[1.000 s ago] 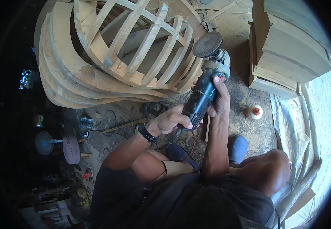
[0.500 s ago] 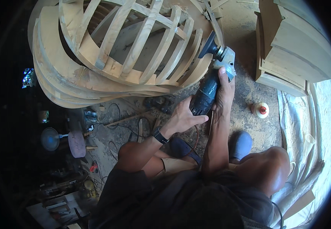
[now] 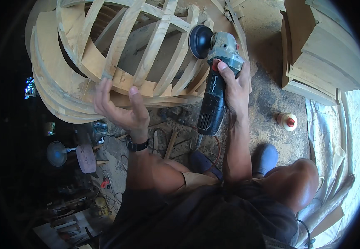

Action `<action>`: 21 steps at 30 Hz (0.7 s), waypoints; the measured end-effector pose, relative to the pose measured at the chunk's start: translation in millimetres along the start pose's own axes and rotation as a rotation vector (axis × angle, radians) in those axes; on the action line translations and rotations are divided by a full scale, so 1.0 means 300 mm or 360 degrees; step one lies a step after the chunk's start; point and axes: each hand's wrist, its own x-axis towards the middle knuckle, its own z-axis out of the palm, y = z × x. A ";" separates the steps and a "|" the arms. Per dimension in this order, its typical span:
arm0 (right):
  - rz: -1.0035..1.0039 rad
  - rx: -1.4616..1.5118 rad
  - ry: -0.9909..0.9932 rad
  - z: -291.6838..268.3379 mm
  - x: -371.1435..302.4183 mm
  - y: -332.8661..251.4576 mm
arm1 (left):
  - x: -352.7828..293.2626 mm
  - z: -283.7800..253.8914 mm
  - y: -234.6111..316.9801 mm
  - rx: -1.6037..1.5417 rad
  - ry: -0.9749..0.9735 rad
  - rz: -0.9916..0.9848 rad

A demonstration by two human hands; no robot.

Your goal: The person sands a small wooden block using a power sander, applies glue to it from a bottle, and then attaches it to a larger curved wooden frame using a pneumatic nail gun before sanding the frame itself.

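My right hand [image 3: 234,85] grips an angle grinder [image 3: 213,99] by its dark body, the thumb resting by a red button near the metal head. A round black pad [image 3: 200,41] is fitted on the head and faces left, close to the slats of a curved wooden frame [image 3: 117,81]; whether it touches them I cannot tell. At the frame's near rim, my left hand [image 3: 122,110] has its fingers apart and holds nothing. The fingertips are at or just over the rim, slightly blurred.
A white bottle with a red cap [image 3: 287,122] stands on the dusty floor at right. Behind it is a curved wooden cabinet piece [image 3: 312,62]. Pale sheeting [image 3: 325,137] lies along the right side. A round pink-topped stool [image 3: 86,158], cords and wood offcuts are at left.
My left hand has let go of the grinder's rear end and moved left to the frame's rim. The grinder, now in my right hand alone, has shifted left and turned more upright.
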 end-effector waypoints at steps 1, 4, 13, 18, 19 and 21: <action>-0.0011 -0.0012 -0.0007 0.011 -0.002 -0.001 | 0.003 0.009 -0.022 0.0076 0.0080 -0.0019; 0.0031 0.0010 -0.0039 0.006 -0.004 -0.001 | -0.011 0.053 -0.058 0.0108 0.0128 -0.0251; 0.0007 -0.0117 -0.0036 0.001 0.012 -0.011 | -0.060 0.185 -0.092 -0.0715 0.0150 -0.0623; 0.0120 0.0067 0.0026 -0.049 0.028 0.032 | -0.050 0.227 -0.079 -0.0981 0.0234 -0.0557; 0.0120 0.0063 0.0006 -0.050 0.017 0.020 | -0.053 0.227 -0.076 -0.0990 0.0204 -0.0565; 0.0079 0.0072 -0.0024 -0.034 0.009 0.000 | -0.066 0.234 -0.073 -0.1039 0.0191 -0.0597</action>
